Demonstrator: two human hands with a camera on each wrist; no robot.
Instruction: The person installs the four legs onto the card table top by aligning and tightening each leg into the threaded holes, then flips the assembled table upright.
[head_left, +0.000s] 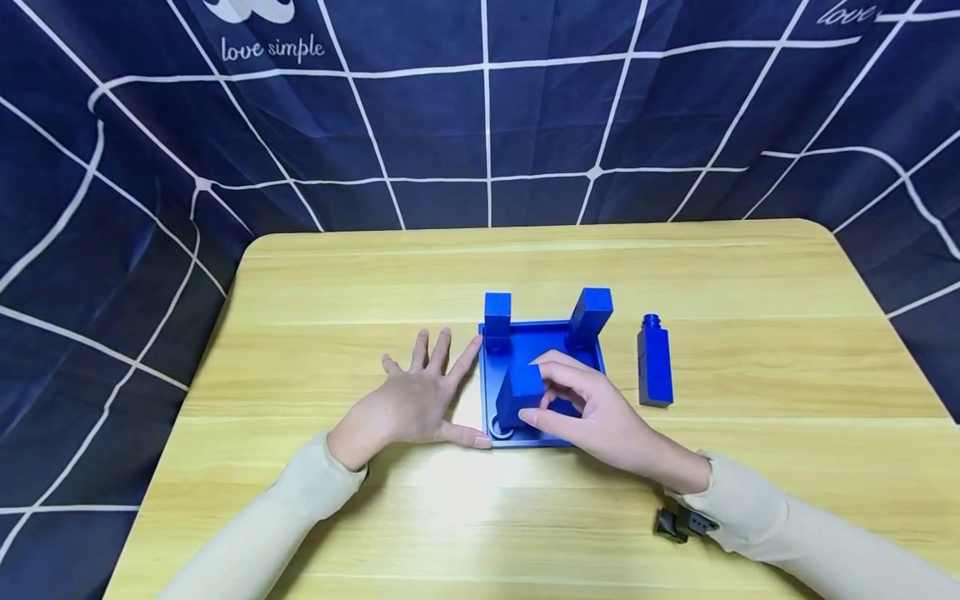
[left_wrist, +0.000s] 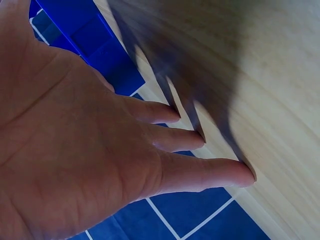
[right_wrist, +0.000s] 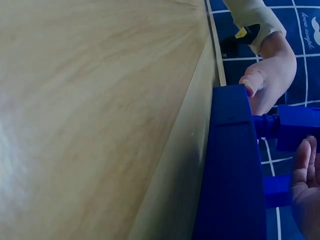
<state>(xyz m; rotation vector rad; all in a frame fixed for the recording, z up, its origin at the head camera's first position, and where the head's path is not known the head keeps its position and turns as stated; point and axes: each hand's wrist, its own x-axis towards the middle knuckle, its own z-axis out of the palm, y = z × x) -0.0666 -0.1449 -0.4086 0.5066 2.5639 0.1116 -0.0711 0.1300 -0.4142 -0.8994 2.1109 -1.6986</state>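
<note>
A blue square board (head_left: 543, 340) with a raised rim lies on the table. My left hand (head_left: 416, 404) has its fingers spread, with thumb and index fingertips right at the board's left edge. Between thumb and fingers, my right hand (head_left: 603, 417) pinches a square blue leg (head_left: 519, 398) over the near-left corner, tilted somewhat. In the right wrist view, the leg's threaded end (right_wrist: 267, 126) meets the board. Two more legs stand on it: one at the far-left corner (head_left: 497, 318), another at the far right (head_left: 590, 315).
A loose blue leg (head_left: 656, 367) with a threaded tip lies on the wooden table (head_left: 360, 292), to the right of the board. Dark blue cloth (head_left: 420, 125) with white lines hangs behind and at both sides of the table.
</note>
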